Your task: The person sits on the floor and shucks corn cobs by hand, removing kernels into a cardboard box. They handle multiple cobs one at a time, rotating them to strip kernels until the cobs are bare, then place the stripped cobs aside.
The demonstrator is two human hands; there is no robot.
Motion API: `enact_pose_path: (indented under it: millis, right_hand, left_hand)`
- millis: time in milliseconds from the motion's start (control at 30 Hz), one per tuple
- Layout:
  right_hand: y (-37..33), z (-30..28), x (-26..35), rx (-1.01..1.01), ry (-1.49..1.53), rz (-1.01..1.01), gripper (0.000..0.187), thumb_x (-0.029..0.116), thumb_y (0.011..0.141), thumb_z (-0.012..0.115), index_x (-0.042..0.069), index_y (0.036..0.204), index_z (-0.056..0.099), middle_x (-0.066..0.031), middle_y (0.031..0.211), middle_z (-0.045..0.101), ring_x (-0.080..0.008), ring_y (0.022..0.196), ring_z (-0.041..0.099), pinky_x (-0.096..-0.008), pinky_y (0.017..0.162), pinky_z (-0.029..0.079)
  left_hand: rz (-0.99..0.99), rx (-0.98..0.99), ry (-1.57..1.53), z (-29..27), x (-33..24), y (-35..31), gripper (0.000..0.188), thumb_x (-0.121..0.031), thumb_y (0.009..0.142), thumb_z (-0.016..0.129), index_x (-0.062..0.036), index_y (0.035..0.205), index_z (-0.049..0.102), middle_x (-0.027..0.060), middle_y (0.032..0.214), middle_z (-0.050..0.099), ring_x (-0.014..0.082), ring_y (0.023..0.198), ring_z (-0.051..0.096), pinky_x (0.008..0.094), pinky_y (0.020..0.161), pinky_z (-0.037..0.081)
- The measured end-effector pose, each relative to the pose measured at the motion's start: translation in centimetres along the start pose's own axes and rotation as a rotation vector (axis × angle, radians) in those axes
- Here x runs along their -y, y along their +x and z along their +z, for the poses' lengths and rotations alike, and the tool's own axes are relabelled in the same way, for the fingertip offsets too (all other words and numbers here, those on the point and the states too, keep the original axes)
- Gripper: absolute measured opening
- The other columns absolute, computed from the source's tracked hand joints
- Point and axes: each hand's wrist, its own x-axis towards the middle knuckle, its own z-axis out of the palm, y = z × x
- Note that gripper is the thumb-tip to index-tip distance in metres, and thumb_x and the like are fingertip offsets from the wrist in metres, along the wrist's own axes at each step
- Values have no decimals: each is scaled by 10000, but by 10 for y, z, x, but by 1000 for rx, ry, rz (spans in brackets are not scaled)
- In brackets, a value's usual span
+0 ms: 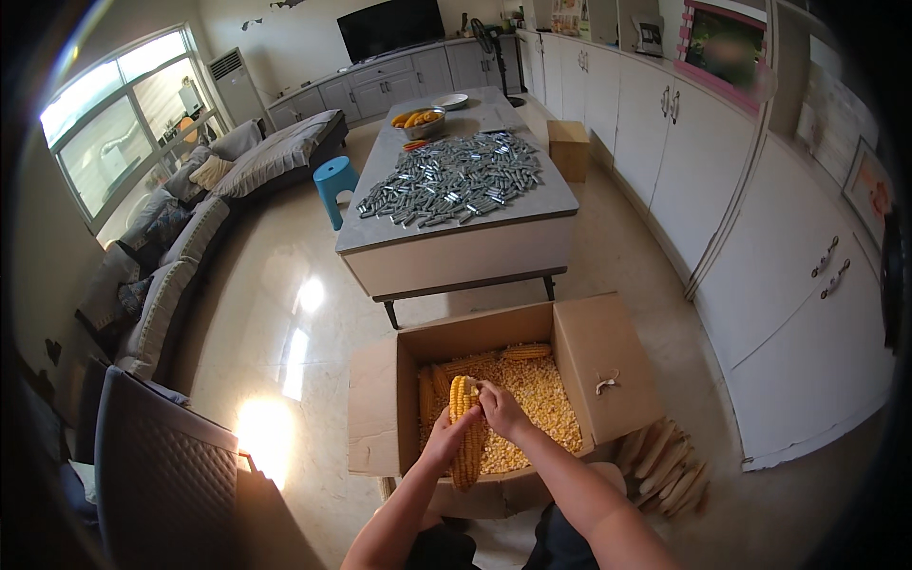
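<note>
Forearms rise from near six o'clock; right grip, fingers bent, at the curled left grip's two o'clock.

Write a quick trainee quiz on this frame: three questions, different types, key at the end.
1. Multiple choice: what is the left hand wrapped around?
A) a blue stool
B) a corn cob
C) a white plate

2. True or false: the right hand is at the end of the cob farther from the person.

3. Fill in: the loose kernels lie spread inside the ____.

Key: 1. B. 2. True. 3. cardboard box.
</note>
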Motion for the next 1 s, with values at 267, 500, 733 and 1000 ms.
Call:
enact_pose_path:
  millis: [267, 500, 733, 1000]
  right_hand:
    - [10, 4, -3, 57, 303, 139, 549, 489, 881, 400, -4, 1069, 553, -132, 949, 598, -206, 912, 560, -305, 798, 426]
    - [2, -1, 1, 113, 204, 60, 455, 352, 914, 363, -27, 1115, 511, -144, 1057, 570, -225, 1000, 530, -306, 865, 394]
    - [5, -1, -3, 43, 278, 82, 497, 390, 911, 372, -47, 1112, 495, -160, 1073, 562, -243, 1020, 521, -311, 881, 379]
    - [1, 0, 6, 63, 206, 73, 527, 435, 912, 359, -32, 1106, 506, -179, 1009, 589, -280, 960, 560, -335, 839, 413]
  left_hand:
    - [-17, 2, -29, 5, -9, 1, 342, -289, 835, 606, -44, 1025, 462, 38, 784, 537, 113, 629, 533, 256, 547, 460]
    - [-84, 122, -51, -4, -2, 0, 339, -284, 842, 585, -53, 1055, 459, 52, 814, 558, 150, 662, 579, 287, 571, 497]
    - [-83, 72, -153, 3, -14, -1, 346, -343, 849, 560, -52, 1002, 453, 62, 750, 540, 150, 598, 557, 277, 516, 477]
    - [-34, 79, -22, -1, -4, 2, 343, -332, 848, 568, -59, 1014, 442, 49, 756, 530, 133, 583, 537, 271, 520, 468]
